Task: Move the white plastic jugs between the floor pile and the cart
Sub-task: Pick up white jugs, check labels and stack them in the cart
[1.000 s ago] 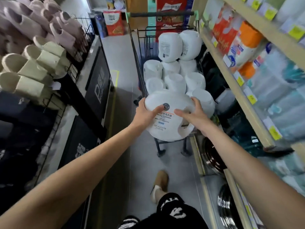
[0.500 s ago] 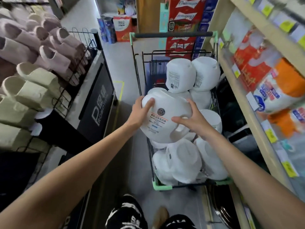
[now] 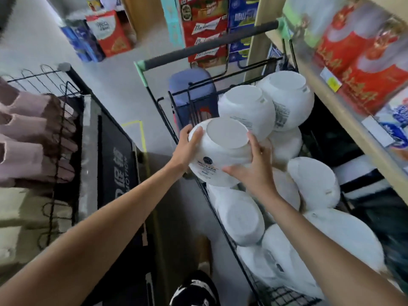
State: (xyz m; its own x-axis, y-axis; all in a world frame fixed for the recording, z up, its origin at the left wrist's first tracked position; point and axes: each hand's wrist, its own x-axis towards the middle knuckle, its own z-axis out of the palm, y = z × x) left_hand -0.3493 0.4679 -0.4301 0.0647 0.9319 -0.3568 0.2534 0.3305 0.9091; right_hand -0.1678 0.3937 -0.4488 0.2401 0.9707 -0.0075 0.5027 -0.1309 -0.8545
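Two bare forearms are reaching out from the bottom edge, passing over black-and-white shorts (image 3: 194, 290) and a tan shoe (image 3: 204, 250) that is standing on the grey floor. Just to the right the black wire cart (image 3: 287, 294) is sitting in the aisle, and white jugs are lying heaped in its near part, among them a near jug (image 3: 241, 219) with its flat base turned upward and a side jug (image 3: 314, 182) lying toward the shelf.

Above that heap both hands are grasping the held jug (image 3: 227, 138), which is tilting with its base toward the camera and its printed label facing the person. The left hand (image 3: 187, 149) is curling round the left edge with its thumb lying on the base rim. The right hand (image 3: 254, 171) is gripping the right side, fingers wrapping the wall. The held jug is hanging over the cart's left rail; whether it is touching the jugs behind it cannot be told.

Beyond it two top jugs (image 3: 247, 109) are resting high on the pile, bases up. The cart handle (image 3: 209, 48) is crossing behind them. Slippers (image 3: 26, 129) are hanging at the left, a wooden shelf (image 3: 353, 127) is running along the right, and beer cases (image 3: 205, 25) are standing farthest back.
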